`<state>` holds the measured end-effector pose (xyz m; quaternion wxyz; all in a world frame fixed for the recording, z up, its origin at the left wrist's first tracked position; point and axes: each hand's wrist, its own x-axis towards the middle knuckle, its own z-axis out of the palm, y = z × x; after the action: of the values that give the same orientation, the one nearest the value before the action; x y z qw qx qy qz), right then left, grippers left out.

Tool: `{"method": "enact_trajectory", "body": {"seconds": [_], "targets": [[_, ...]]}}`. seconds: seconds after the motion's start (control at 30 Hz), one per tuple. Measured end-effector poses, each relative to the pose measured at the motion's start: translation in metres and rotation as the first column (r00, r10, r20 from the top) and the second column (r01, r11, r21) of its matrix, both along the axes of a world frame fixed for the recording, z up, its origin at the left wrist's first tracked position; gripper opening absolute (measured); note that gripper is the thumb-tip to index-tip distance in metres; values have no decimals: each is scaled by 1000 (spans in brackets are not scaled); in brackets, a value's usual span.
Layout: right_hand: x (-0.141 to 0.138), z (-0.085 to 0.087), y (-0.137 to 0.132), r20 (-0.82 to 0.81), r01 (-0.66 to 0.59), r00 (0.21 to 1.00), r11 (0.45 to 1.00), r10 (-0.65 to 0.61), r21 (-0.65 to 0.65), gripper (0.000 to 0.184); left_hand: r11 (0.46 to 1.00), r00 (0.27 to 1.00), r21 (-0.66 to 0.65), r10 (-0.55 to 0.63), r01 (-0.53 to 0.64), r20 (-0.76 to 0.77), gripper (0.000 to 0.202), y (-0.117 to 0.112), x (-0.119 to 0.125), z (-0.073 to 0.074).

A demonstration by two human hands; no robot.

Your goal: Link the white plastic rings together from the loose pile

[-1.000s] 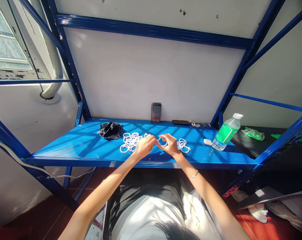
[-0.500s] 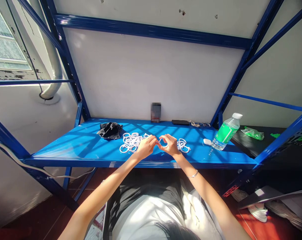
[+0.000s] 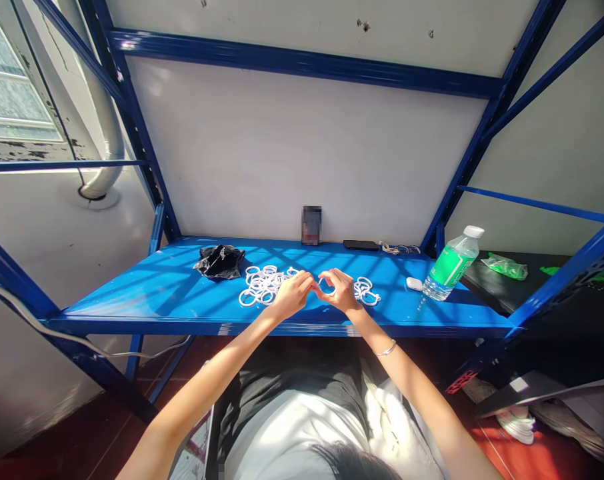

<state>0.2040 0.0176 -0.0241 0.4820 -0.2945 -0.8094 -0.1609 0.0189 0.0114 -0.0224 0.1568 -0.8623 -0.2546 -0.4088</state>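
Over the front part of the blue table [image 3: 182, 310], my left hand [image 3: 293, 293] and my right hand [image 3: 340, 291] meet fingertip to fingertip. Both are closed in a pinch on a small white ring, mostly hidden by the fingers; only a thin pale arc shows between them. Just left of my left hand lies a loose pile of white rings [image 3: 262, 287], partly covered by that hand. A smaller group of white rings [image 3: 366, 291] rests against the right side of my right hand.
A crumpled black plastic bag [image 3: 221, 261] sits at the left. Along the back are a dark upright box [image 3: 311, 225], a black phone [image 3: 361, 245] and a coiled cable [image 3: 397, 249]. A white case [image 3: 415, 284] and a tilted-looking water bottle [image 3: 452, 265] stand right. Blue frame posts flank the table.
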Motion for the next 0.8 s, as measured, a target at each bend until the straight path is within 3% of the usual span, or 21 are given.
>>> {"method": "enact_trajectory", "body": {"seconds": [0.27, 0.47, 0.63, 0.8], "targets": [[-1, 1, -1, -1, -30, 1000, 999, 30, -23, 24, 1000, 1000, 8, 1, -1, -19, 21, 3, -2, -1], [-1, 0, 0, 9, -38, 999, 993, 39, -109, 25, 1000, 999, 1, 10, -10, -35, 26, 6, -5, 0], [-3, 1, 2, -21, -44, 999, 994, 42, -101, 26, 998, 997, 47, 50, -48, -58, 31, 8, -7, 4], [-3, -2, 5, -32, -13, 999, 995, 10, -101, 27, 998, 1000, -57, 15, -15, 0, 30, 12, -10, 6]]}}
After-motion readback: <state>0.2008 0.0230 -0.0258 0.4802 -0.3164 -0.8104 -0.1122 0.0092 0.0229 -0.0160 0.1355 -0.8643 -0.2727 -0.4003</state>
